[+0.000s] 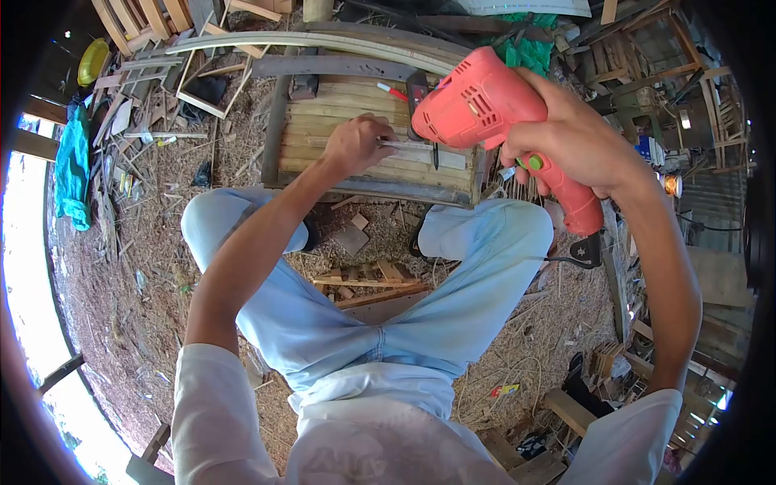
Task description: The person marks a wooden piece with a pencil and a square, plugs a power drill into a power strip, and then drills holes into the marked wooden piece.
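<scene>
My right hand (578, 137) grips the handle of a red electric drill (485, 101), its bit pointing down at a slatted wooden panel (323, 129) in front of my knees. On that panel my left hand (356, 144) presses down, fingers pinched on a thin metal strip (420, 147) that lies across the slats. The drill's tip sits just right of my left fingers. A red-handled tool (392, 91) lies on the panel's far part.
Curved wooden strips (323, 40) arc behind the panel. Offcuts and shavings cover the ground, with small wood scraps (364, 275) between my legs. A teal cloth (74, 166) hangs at left; stacked wooden frames (638, 56) stand at right. The drill's cord (566, 260) trails right.
</scene>
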